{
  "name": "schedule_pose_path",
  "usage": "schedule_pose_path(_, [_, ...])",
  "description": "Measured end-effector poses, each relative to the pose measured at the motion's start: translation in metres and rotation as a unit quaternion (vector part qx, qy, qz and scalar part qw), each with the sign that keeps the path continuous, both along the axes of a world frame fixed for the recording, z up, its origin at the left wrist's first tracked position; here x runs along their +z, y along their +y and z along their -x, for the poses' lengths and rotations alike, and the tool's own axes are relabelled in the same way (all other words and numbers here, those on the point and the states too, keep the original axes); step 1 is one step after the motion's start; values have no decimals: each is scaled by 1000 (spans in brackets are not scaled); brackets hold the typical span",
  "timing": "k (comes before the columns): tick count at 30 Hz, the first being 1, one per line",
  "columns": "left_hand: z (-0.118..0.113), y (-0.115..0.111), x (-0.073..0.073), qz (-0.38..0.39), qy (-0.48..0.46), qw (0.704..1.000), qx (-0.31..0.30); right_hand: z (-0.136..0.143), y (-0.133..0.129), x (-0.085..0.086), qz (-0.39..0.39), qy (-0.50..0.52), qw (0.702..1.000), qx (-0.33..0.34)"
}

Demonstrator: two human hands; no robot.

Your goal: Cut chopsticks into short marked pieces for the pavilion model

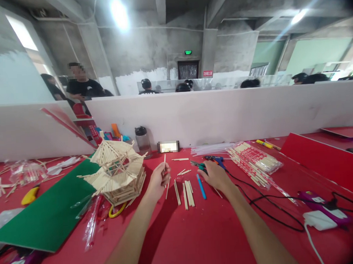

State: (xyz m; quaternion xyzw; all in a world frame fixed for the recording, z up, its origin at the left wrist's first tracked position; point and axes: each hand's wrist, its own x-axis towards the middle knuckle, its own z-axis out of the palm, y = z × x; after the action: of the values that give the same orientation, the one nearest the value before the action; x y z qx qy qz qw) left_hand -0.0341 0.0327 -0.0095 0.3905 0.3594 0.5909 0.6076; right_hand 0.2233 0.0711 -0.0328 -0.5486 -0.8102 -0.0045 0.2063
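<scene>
My left hand [160,179] is closed round a thin wooden stick [165,158] that points upward. My right hand [214,173] rests over green-handled pliers [199,165], its fingers curled on their handles, beside a blue glue gun [218,159]. Between my hands lie short sticks [189,193] in small groups and a blue marker [201,186]. A pagoda-like model built of sticks [119,170] stands left of my left hand, touching a green board [50,209].
Bundled sticks in plastic [255,161], black cables, a purple power strip [325,207] and a red board [326,163] are at the right. A bottle [142,138] and a phone [168,146] stand by the white partition [223,113]. A yellow-handled tool [30,194] lies left. People are beyond.
</scene>
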Motion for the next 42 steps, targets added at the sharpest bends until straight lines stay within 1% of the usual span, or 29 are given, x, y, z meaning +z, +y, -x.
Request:
schedule_pose_path(2, [-2, 1, -3, 19, -33, 999, -32, -13, 9, -8, 23, -25, 995, -90])
schedule_pose_path(4, [-4, 0, -4, 38, -53, 997, -50, -21, 15, -15, 61, -42, 988, -138])
schedule_pose_path(7, [-7, -2, -4, 57, -57, 995, -59, -25, 19, -24, 105, -54, 978, -173])
schedule_pose_path(10, [-11, -3, -4, 63, -47, 996, -51, -24, 21, -27, 111, -59, 977, -171])
schedule_pose_path(12, [-13, -3, -6, 64, -42, 996, -47, -21, 21, -24, 76, -42, 984, -153])
schedule_pose_path(13, [-14, -3, -7, 65, -41, 996, -49, -18, 20, -21, 50, -22, 990, -131])
schedule_pose_path(14, [-16, -3, -9, 65, -40, 996, -52, -14, 18, -18, 24, 8, 995, -101])
schedule_pose_path(16, [-18, -3, -11, 65, -37, 995, -60, -2, 11, -11, -7, 98, 995, 1])
schedule_pose_path(18, [-21, -4, -13, 64, -24, 996, -64, 14, 1, -5, 5, 195, 975, 109])
schedule_pose_path(19, [-23, -4, -13, 61, -14, 996, -63, 23, -5, -3, 17, 230, 961, 152])
schedule_pose_path(20, [-25, -5, -13, 59, -1, 996, -61, 31, -11, -2, 33, 256, 948, 188])
schedule_pose_path(22, [-29, -7, -12, 51, 30, 997, -56, 45, -22, 1, 43, 288, 930, 226])
schedule_pose_path(24, [-33, -8, -14, 41, 72, 995, -53, 54, -29, 2, 21, 306, 924, 227])
schedule_pose_path(27, [-39, -7, -21, 3, 159, 986, -41, 58, -35, 6, -13, 322, 922, 216])
schedule_pose_path(30, [-43, -5, -31, -74, 240, 968, 10, 56, -38, 9, 5, 304, 921, 244])
schedule_pose_path(32, [-47, -5, -36, -114, 271, 955, 36, 57, -39, 8, 4, 275, 926, 257])
schedule_pose_path(34, [-49, -5, -39, -127, 280, 950, 47, 59, -39, 5, -15, 255, 934, 250])
schedule_pose_path(38, [-53, -7, -39, -121, 267, 953, 79, 72, -40, -6, -36, 251, 943, 217])
schedule_pose_path(40, [-56, -8, -39, -121, 258, 954, 96, 79, -42, -11, -33, 265, 940, 212])
schedule_pose_path(42, [-58, -8, -39, -126, 248, 955, 100, 85, -44, -13, -24, 291, 933, 210])
